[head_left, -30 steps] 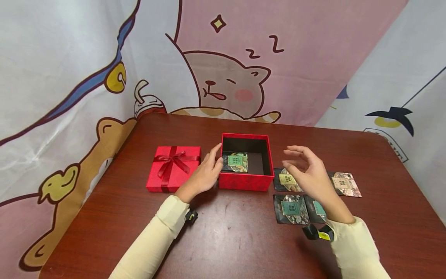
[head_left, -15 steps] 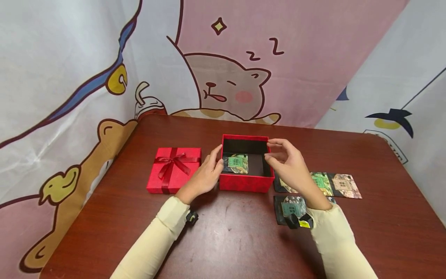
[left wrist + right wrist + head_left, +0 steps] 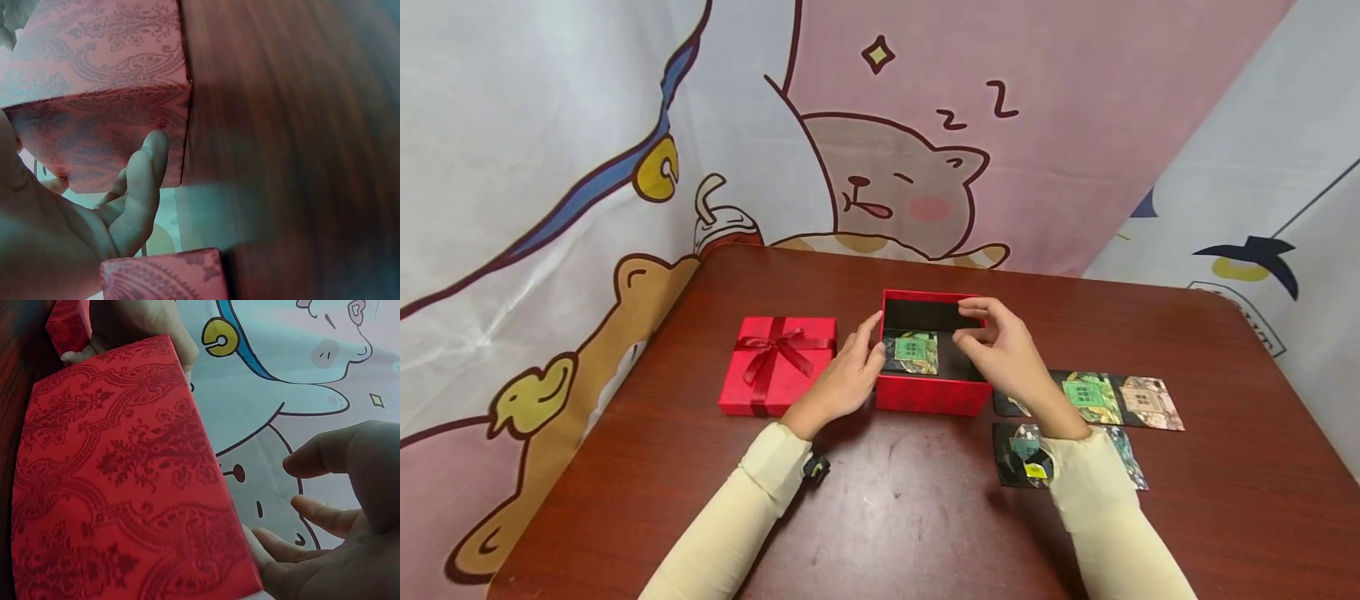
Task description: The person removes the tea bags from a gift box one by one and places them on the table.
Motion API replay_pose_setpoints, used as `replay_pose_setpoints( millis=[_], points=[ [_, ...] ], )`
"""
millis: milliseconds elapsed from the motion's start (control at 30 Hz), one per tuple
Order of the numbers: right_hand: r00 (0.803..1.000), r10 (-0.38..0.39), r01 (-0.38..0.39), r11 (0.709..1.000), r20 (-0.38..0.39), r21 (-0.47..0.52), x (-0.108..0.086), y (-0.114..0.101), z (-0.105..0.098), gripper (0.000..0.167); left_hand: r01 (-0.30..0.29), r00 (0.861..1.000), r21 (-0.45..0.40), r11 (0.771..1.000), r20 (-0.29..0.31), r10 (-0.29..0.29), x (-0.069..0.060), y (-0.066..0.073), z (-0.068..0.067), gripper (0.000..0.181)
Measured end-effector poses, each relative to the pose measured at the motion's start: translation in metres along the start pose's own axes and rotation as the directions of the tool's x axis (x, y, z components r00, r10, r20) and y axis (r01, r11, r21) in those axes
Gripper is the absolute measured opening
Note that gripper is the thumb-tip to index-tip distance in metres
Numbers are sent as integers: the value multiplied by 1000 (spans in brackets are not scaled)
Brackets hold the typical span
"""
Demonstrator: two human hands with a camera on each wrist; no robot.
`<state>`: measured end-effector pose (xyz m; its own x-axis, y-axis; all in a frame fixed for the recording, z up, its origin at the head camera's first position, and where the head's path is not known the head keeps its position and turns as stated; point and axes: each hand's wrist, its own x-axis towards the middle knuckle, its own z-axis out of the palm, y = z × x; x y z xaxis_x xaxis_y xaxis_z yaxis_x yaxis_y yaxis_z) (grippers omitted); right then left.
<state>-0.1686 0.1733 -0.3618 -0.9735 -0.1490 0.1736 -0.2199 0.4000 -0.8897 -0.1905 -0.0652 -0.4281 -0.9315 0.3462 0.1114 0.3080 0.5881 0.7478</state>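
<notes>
An open red gift box [image 3: 932,396] with a dark inside stands mid-table, a flat sachet [image 3: 912,352] with a green label lying in its left part. My left hand [image 3: 846,375] rests against the box's left wall; in the left wrist view, fingertips [image 3: 157,140] touch the patterned side. Over the right wall reaches my right hand [image 3: 1003,346], thumb and fingers bent with a gap between them. In the right wrist view that hand [image 3: 337,500] has nothing visible between thumb and fingers; whether it touches the box is unclear.
Left of the box lies its red lid [image 3: 775,362] with a ribbon bow. To the right are several more sachets in two rows, including a green-labelled sachet [image 3: 1090,396] and a pinkish sachet [image 3: 1150,402]. My right forearm partly covers them. A printed curtain [image 3: 1037,167] hangs behind the table.
My right hand has moved left from above the sachets to over the box's right wall. My left hand stays against the box. The sachet inside has not moved.
</notes>
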Motion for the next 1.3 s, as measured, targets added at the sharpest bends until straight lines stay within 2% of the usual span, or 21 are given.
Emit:
replay_pose_setpoints(
  millis=[267,567,900,1100,1300],
  points=[
    [1000,-10,11,999,14,-42,12,0,14,43,28,999,1,1000,19,-28,0,1,0,58],
    [1000,18,-17,996,6,-89,20,4,22,41,11,1000,12,1000,7,-11,1,2,2,58],
    [991,130,-129,982,-1,-141,29,6,32,42,17,1000,9,1000,16,-17,1,0,1,58],
    [987,158,-157,969,-10,-190,35,9,35,42,16,1000,8,1000,19,-17,1,-1,2,58],
    [975,222,-211,947,18,-244,40,9,37,46,13,1000,8,1000,16,-13,1,-1,0,57]
  ],
)
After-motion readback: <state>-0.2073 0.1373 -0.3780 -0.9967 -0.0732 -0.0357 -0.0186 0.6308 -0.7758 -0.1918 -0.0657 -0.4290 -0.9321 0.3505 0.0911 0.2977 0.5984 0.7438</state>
